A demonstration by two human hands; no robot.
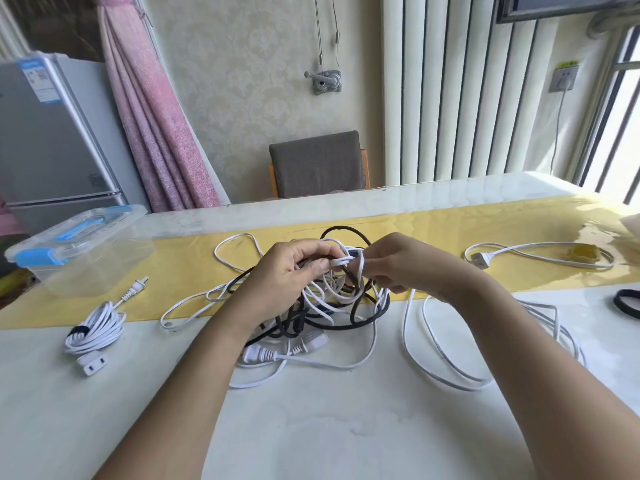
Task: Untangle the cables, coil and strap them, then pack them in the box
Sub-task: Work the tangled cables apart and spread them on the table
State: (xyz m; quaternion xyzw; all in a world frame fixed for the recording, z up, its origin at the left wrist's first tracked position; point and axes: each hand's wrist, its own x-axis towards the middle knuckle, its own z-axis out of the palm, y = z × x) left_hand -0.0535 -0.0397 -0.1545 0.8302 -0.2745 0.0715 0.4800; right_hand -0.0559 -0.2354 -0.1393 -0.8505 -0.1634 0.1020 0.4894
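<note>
Tangle of cables [346, 303], black and white strands knotted together, sits mid-table on the near edge of a yellow runner [467, 226]. Two white plug ends poke out at the front of the heap.

Left hand [294, 268]: raised over the heap, fingers curled, thumb and fingers pinching a white cable [341, 261] at the top of the knot.

Right hand [398, 265]: just beside the left, fingers curled round a white strand that drops down into the heap. Both hands are gripping cable; neither is free.

Loose white loops [433, 358] trail out of the heap to the right, passing under the right forearm and lying flat on the white table [311, 438].

Coiled white cable [95, 327]: to the left, apart from the heap, bound by a dark strap, with its plug pointing away and its socket end lying nearest the person.

Clear box [104, 258]: far left of the table, beyond the coil, lid on, blue handle and blue latch showing.

Another white cable [540, 254] lies loose on the runner to the right, well apart from the heap. A black strap [627, 303] lies at the right edge of view.

Behind the table: grey-backed chair [317, 164], pink curtain [156, 116], fridge [52, 133].
</note>
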